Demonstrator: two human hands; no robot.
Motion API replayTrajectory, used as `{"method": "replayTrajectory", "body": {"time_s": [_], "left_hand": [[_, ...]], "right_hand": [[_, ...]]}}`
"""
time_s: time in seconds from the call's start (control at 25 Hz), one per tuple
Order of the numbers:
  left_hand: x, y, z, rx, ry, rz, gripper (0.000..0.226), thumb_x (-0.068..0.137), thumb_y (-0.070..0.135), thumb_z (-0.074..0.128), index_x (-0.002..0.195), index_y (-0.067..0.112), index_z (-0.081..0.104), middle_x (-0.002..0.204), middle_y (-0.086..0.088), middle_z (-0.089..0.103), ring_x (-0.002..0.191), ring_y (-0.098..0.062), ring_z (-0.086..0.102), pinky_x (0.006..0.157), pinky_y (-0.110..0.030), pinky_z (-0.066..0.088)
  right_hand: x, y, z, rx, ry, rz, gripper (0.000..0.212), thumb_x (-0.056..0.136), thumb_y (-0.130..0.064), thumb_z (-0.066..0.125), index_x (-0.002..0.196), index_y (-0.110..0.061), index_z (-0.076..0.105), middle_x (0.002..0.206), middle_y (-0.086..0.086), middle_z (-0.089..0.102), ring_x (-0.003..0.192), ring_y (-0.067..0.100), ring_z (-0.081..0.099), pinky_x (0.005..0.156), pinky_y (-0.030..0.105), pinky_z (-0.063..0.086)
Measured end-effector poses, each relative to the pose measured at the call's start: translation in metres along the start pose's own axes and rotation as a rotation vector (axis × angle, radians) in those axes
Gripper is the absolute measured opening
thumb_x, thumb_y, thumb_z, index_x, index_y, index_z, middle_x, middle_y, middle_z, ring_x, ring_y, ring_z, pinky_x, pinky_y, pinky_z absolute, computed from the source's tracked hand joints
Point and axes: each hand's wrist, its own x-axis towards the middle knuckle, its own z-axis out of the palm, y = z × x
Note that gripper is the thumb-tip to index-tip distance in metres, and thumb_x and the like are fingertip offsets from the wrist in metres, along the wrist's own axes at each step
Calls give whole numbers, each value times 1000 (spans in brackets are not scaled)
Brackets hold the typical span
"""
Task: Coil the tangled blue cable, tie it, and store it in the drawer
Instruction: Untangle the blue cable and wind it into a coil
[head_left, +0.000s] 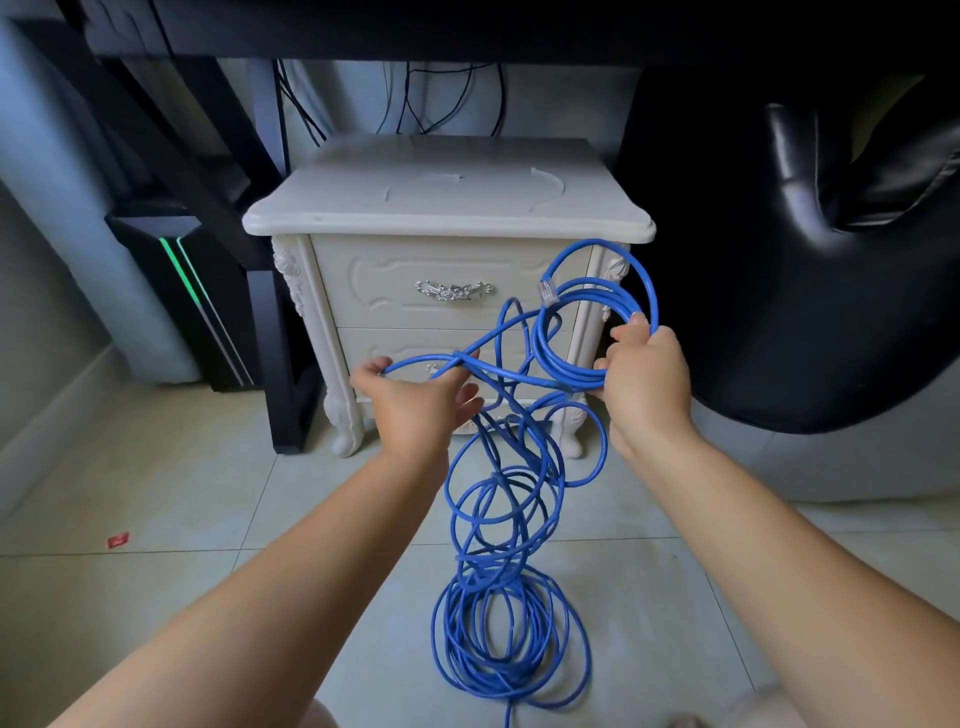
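Pale floor tiles (156, 493) fill the lower half of what we see, with a dark desk frame above at 12 o'clock. A black leather chair (831, 260) bulks in at 3 o'clock. A white nightstand (447, 202) stands at 12 o'clock from our hands, its top drawer (363, 280) closed, with a silver handle (453, 290) at its middle. A black computer tower (171, 291) with a green light strip sits at 10 o'clock.

We hold the blue cable (511, 634) in both hands in front of the nightstand. Most of it lies as a loose heap of loops on the tiles at 6 o'clock, and a tangled column of loops rises from it to our hands. Our right hand (647, 374), at 3 o'clock from the tangle, has its fingers curled around a small coil of several loops, which stands up out of the fist toward 11 o'clock. Our left hand (415, 400), at 9 o'clock, pinches a single strand at the thumb; the strand runs across the fingers toward 3 o'clock and joins the coil, while the other fingers spread loosely under it. A clear plug (548, 293) sticks up at the coil's 10 o'clock edge. A small red scrap (118, 540) lies on the tiles at 8 o'clock.
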Motion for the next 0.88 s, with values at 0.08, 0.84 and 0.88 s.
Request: {"method": "replayTrajectory", "body": {"time_s": [0.08, 0.84, 0.88], "left_hand": [[6, -4, -2, -57, 43, -111, 53, 85, -2, 66, 110, 23, 27, 107, -20, 55, 85, -34, 71, 76, -45, 61], [15, 27, -12, -269, -816, -367, 45, 90, 23, 35, 85, 15, 79, 104, 0, 75, 62, -9, 53, 54, -18, 29], [16, 27, -12, -281, -823, -337, 41, 89, 20, 37, 91, 17, 79, 111, 0, 73, 64, -9, 52, 53, -17, 29]], "right_hand": [[-5, 0, 3, 11, 7, 3, 30, 107, -32, 28, 99, -13, 50, 79, -1, 51, 69, 13, 50, 77, 39, 49], [-6, -2, 10, -222, -12, -75, 26, 107, -27, 28, 102, -11, 47, 83, -5, 48, 76, 15, 47, 72, 28, 34], [-8, -3, 9, -250, -23, -85, 26, 107, -26, 28, 103, -10, 48, 83, -6, 46, 75, 15, 46, 71, 26, 32]]}}
